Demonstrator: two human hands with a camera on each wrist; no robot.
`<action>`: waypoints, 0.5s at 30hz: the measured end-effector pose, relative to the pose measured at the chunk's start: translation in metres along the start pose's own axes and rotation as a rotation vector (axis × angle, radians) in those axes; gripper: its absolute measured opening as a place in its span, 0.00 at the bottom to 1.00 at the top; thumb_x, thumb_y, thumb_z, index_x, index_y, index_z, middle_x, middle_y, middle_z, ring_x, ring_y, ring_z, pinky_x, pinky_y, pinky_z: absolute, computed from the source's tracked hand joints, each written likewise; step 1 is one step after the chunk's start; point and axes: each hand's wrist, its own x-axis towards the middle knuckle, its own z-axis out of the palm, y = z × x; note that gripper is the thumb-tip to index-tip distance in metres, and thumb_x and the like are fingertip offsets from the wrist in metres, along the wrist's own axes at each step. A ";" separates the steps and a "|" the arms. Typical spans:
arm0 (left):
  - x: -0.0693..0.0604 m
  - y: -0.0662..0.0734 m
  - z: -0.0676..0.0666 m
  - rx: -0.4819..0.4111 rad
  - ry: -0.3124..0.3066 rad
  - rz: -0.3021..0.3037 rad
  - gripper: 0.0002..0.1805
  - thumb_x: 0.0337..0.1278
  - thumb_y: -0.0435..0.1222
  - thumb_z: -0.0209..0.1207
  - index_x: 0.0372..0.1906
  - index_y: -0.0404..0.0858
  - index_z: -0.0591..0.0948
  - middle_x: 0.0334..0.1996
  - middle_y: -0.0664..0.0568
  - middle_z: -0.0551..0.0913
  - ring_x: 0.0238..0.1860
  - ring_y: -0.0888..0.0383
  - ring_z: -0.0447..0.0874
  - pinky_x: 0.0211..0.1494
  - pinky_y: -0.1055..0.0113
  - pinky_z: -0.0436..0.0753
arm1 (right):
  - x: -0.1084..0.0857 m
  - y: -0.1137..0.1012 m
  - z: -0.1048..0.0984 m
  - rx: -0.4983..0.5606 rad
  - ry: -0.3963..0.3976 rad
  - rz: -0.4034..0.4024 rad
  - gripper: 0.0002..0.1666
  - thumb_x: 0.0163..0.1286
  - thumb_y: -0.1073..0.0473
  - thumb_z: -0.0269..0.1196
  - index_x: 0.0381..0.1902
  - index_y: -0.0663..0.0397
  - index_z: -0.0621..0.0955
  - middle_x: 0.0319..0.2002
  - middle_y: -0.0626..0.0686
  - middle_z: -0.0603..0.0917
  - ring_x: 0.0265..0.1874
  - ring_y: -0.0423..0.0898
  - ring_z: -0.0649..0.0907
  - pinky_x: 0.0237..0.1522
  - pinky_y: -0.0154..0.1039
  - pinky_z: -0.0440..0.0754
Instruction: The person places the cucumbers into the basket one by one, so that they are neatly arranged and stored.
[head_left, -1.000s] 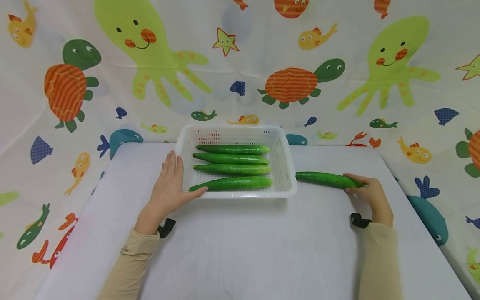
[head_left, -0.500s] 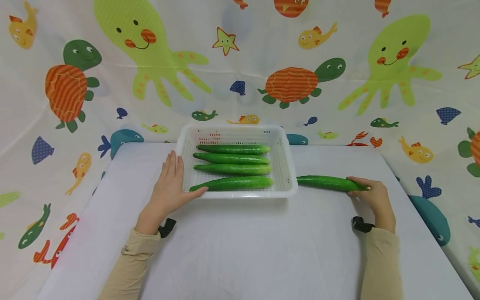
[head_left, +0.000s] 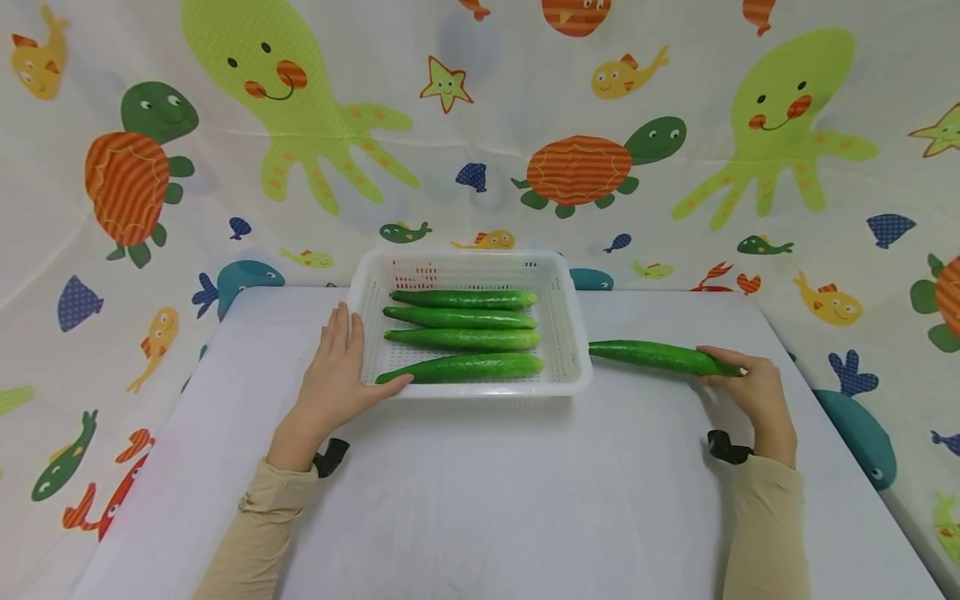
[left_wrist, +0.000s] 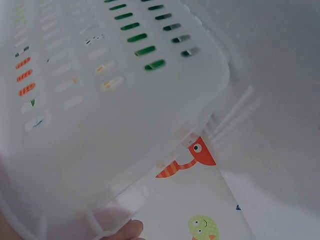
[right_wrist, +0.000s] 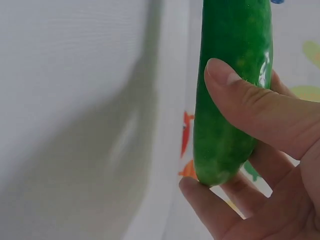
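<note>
In the head view my right hand [head_left: 752,390] grips the right end of a green cucumber [head_left: 652,356], which lies lengthwise to the right of a white plastic basket [head_left: 468,389]. The cucumber's left tip reaches the basket's right wall; whether they touch I cannot tell. Up close in the right wrist view, the thumb presses one side of the cucumber [right_wrist: 232,115] and the fingers wrap the other. Several more cucumbers [head_left: 465,339] lie side by side inside the basket. My left hand [head_left: 333,375] rests at the basket's front left corner, fingers straight along the wall, thumb across the front rim.
A white-covered table [head_left: 525,500] carries the basket near its back edge. Behind and beside it hangs a curtain [head_left: 510,100] printed with sea animals. Slots of the basket's wall [left_wrist: 115,135] fill much of the left wrist view.
My right hand has shifted slightly to the right with the cucumber, which dipped toward me and came back up. The left hand and the basket keep their places.
</note>
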 end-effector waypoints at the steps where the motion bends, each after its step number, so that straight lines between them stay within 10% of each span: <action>1: 0.000 0.000 0.000 0.001 0.000 0.000 0.69 0.50 0.69 0.61 0.76 0.22 0.42 0.77 0.34 0.30 0.78 0.40 0.28 0.76 0.42 0.45 | -0.001 -0.001 -0.001 0.001 0.008 -0.011 0.35 0.64 0.59 0.70 0.68 0.51 0.74 0.71 0.67 0.65 0.70 0.71 0.58 0.64 0.73 0.56; 15: 0.000 0.000 0.000 0.003 -0.004 0.001 0.69 0.50 0.69 0.60 0.75 0.22 0.43 0.77 0.33 0.31 0.78 0.39 0.29 0.76 0.42 0.45 | -0.022 -0.026 -0.024 0.048 0.160 -0.150 0.30 0.69 0.54 0.66 0.69 0.43 0.75 0.68 0.61 0.72 0.64 0.55 0.65 0.66 0.66 0.64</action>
